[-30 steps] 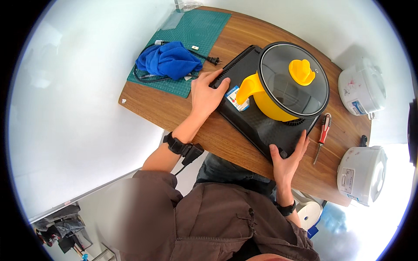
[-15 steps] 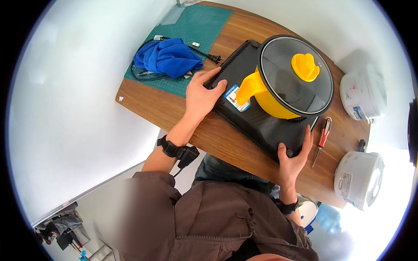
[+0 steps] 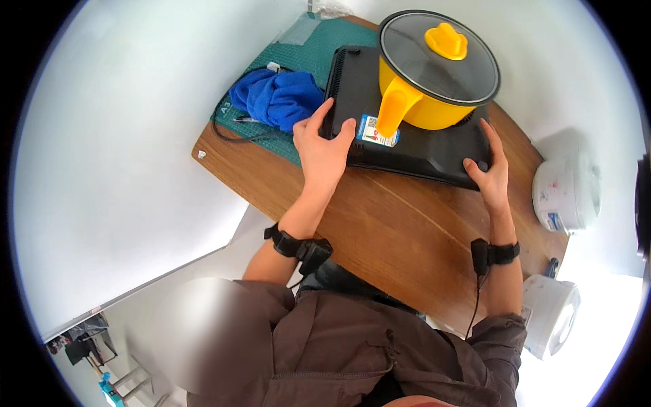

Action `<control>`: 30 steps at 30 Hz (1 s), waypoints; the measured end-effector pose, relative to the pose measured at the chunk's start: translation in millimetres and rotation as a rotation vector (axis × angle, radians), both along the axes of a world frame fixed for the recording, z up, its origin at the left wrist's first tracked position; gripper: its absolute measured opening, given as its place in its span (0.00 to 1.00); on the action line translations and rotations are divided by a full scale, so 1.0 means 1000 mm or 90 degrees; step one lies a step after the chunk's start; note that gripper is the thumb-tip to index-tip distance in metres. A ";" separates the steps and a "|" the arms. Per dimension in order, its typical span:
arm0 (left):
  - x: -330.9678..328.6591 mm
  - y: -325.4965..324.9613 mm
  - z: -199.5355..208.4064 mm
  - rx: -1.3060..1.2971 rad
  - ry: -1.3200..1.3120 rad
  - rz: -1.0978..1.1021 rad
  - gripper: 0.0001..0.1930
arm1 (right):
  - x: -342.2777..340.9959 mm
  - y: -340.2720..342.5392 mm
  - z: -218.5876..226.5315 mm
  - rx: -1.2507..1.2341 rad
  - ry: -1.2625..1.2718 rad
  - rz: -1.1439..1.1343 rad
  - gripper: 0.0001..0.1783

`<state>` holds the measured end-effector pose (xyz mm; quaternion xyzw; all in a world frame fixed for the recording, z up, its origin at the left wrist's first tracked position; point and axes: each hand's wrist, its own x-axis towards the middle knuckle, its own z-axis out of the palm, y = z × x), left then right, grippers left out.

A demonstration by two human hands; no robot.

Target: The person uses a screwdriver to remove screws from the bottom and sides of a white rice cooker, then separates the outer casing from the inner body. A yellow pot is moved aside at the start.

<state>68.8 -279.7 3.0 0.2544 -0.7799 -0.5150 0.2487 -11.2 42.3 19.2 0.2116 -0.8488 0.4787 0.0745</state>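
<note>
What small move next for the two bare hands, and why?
Probably ease the flat black rectangular appliance slightly rightward, level: the left hand and right hand hold its opposite ends, its left edge lies close by the crumpled blue cloth, and the round, glass-lidded yellow pot sits on top, unheld.

to my left a broad, glossy white panel [image 3: 135,169] stands upright, edged in grey along its bottom, and a plain white wall [image 3: 563,74] rises past the far side of the surface [image 3: 413,237], which is brown wood with streaky grain. below the panel i see pale floor [image 3: 254,233], and off at my lower left a metal frame [image 3: 139,383] with rungs near some dark clutter [image 3: 80,346]. strong white glare [image 3: 610,332] washes out my lower right.
</note>
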 end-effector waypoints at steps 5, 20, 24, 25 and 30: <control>-0.008 -0.003 -0.010 0.059 0.040 0.110 0.28 | -0.086 -0.034 0.010 0.054 -0.010 0.127 0.44; -0.040 -0.005 -0.030 -0.023 -0.029 0.219 0.23 | -0.280 -0.149 -0.041 0.044 -0.191 0.434 0.44; -0.040 0.017 -0.023 -0.055 -0.106 0.131 0.39 | -0.289 -0.161 -0.045 0.053 -0.202 0.367 0.45; -0.039 0.013 -0.027 -0.064 -0.096 0.076 0.46 | -0.291 -0.165 -0.054 -0.031 -0.142 0.338 0.41; -0.036 -0.002 -0.043 -0.215 -0.126 -0.013 0.46 | -0.257 -0.194 -0.070 0.088 0.057 -0.103 0.38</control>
